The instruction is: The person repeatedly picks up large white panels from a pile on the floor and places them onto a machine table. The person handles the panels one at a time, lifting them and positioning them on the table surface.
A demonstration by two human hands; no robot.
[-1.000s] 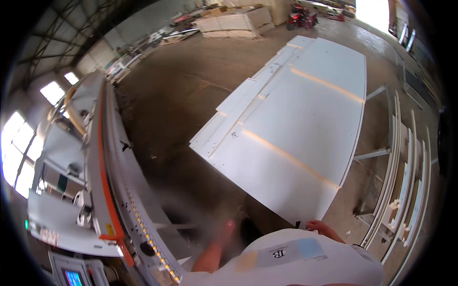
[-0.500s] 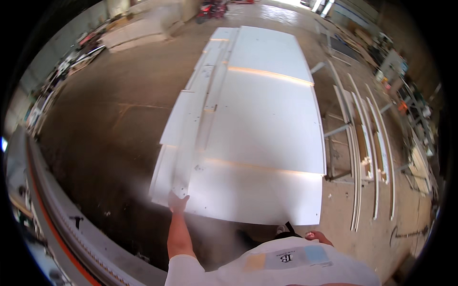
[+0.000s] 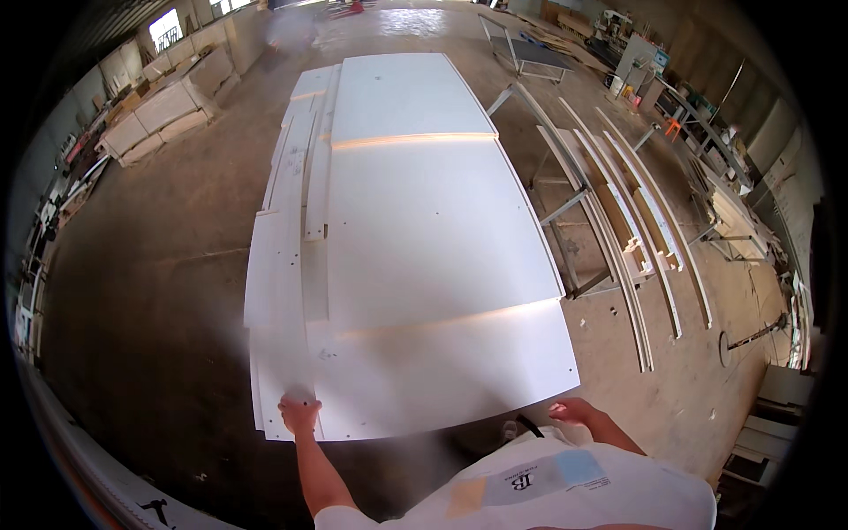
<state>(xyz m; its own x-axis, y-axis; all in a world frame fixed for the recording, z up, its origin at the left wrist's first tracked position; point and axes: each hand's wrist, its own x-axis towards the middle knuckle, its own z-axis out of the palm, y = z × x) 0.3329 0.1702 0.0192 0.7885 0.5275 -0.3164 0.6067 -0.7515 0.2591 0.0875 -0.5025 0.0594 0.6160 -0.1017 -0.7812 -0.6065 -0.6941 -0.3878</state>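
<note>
A stack of large white panels (image 3: 424, 230) stretches away in front of me, with long narrow white boards lying along its left side. At the near left end, my left hand (image 3: 300, 413) is closed around the end of a narrow white board (image 3: 284, 336) that lies lengthwise on the stack. The thumb is on top and the far fingers are partly hidden. Close to my body, just beyond the stack's near right corner, my right hand (image 3: 572, 410) hangs with its fingers curled in and nothing visible in them.
Right of the stack, long thin strips (image 3: 649, 230) lie across a metal frame (image 3: 565, 208). A low dark-topped table (image 3: 539, 55) stands farther back. A pale machine edge (image 3: 97, 477) with a hammer (image 3: 157, 509) on it runs along the lower left. Wrapped stacks (image 3: 163, 110) stand at the far left.
The view has turned to the right, so the panels sit farther left in it. My left hand still grips the board's near end. My right hand has come more into sight.
</note>
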